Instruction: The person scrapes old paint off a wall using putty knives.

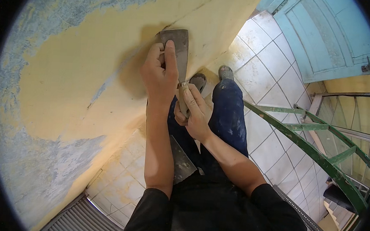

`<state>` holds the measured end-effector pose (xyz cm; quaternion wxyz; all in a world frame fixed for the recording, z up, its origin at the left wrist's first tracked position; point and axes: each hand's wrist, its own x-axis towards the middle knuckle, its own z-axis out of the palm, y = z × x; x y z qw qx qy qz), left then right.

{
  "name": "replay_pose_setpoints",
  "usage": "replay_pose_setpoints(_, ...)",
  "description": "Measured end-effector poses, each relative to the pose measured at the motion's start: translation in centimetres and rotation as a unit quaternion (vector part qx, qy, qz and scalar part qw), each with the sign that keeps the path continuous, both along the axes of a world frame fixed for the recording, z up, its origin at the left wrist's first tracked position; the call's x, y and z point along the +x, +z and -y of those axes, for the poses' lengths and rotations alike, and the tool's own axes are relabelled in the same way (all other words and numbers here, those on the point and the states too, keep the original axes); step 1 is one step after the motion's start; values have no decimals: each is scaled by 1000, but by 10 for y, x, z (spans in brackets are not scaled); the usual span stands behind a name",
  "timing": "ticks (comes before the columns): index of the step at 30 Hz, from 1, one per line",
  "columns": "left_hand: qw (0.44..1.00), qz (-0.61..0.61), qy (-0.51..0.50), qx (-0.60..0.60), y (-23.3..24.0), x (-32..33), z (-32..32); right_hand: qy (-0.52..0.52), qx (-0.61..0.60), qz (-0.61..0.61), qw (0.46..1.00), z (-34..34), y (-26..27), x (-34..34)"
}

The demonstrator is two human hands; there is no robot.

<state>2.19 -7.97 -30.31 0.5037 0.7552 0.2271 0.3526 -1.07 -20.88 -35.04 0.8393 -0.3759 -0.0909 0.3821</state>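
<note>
My right hand [195,108] is wrapped around the wooden handle of a putty knife [181,64], whose broad grey blade points away from me. The blade's upper left is pinched by my left hand [161,66], thumb on the near face. Beyond the blade tip is a yellow painted wall [63,82] with a long diagonal crack; whether the blade touches it I cannot tell. Bluish-grey patches border the yellow paint, and a pale streak lies along the crack's lower part. Between my left forearm and my legs shows a wide metal plate [182,163], its upper end partly hidden.
A green metal ladder [307,142] stands to the right on white floor tiles [257,72], with a metal-framed rack [350,116] behind it. At upper right is a light-blue door [323,35] with a latch. A ribbed grey shutter [80,217] meets the wall at lower left.
</note>
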Motion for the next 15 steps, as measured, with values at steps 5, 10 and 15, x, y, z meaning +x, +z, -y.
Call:
replay_pose_setpoints(5, 999, 15, 31, 24, -4, 2, 2, -18, 11, -9, 1000, -1, -3, -2)
replay_pose_setpoints(10, 998, -3, 47, 45, 1, 6, 5, -33, 1, -23, 999, -4, 4, -1)
replay_pose_setpoints(15, 996, 13, 51, 69, -1, 11, 4, -38, 24, -19, 999, -5, 6, 0)
